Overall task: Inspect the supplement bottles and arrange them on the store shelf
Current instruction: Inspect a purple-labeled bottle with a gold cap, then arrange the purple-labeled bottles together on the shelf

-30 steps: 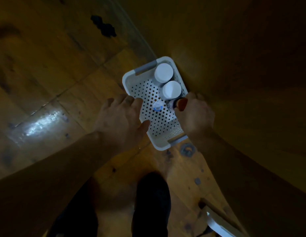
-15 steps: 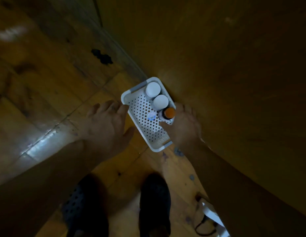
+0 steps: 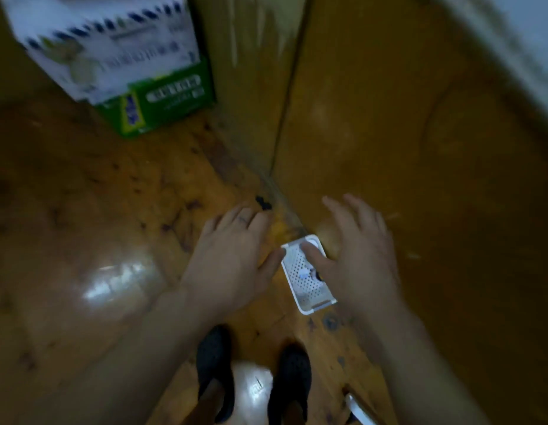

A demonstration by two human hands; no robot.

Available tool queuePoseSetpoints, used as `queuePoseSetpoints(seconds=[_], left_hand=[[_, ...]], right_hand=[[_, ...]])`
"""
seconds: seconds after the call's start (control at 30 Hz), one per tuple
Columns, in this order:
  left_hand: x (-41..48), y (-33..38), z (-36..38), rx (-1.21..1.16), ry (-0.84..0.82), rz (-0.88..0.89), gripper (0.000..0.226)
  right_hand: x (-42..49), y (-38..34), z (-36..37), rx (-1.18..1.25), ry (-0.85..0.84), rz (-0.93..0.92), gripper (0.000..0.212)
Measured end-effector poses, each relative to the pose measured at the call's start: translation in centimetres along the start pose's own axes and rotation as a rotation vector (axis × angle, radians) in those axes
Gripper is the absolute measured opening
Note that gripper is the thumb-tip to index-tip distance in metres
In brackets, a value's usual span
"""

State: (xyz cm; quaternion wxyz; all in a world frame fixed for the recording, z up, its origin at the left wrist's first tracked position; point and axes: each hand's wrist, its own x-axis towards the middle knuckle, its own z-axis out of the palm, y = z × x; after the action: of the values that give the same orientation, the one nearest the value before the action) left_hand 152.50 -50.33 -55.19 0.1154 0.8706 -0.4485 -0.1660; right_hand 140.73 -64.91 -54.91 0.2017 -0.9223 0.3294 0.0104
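Both hands have come up off the basket point(image 3: 315, 306) now: left hand point(image 3: 232, 259) and right hand point(image 3: 358, 259) spread wide, fingers straight, holding nothing. The bottles point(image 3: 312, 241) stay in it, mostly hidden under the right hand, none shelved yet. Glossy wood floor point(image 3: 82, 210), basket tight against a wood panel point(image 3: 389, 118) — green-and-white carton point(image 3: 128, 72) beyond.

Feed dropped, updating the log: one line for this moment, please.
left hand: open, empty | right hand: open, above basket | basket: on floor, bottles inside
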Motion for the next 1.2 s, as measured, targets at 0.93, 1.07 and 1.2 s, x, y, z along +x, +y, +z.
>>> queuePoseSetpoints(seconds=[0.93,1.07,1.2], left_hand=[[-46.3,12.8,-29.3,0.146,0.708,-1.091,0.058],[-54.5,16.1,-27.7,0.130,0.794,-1.284,0.057],[-62.7,19.1,-25.2,0.100,0.893,-1.453,0.066]], right_hand=[[-26.7,-33.1,-24.8,0.221,-0.160,-1.197,0.063],[-33.7,-35.9,-24.5,0.196,-0.207,-1.381,0.064],[-41.4,-38.0,-22.7,0.180,-0.273,-1.524,0.065]])
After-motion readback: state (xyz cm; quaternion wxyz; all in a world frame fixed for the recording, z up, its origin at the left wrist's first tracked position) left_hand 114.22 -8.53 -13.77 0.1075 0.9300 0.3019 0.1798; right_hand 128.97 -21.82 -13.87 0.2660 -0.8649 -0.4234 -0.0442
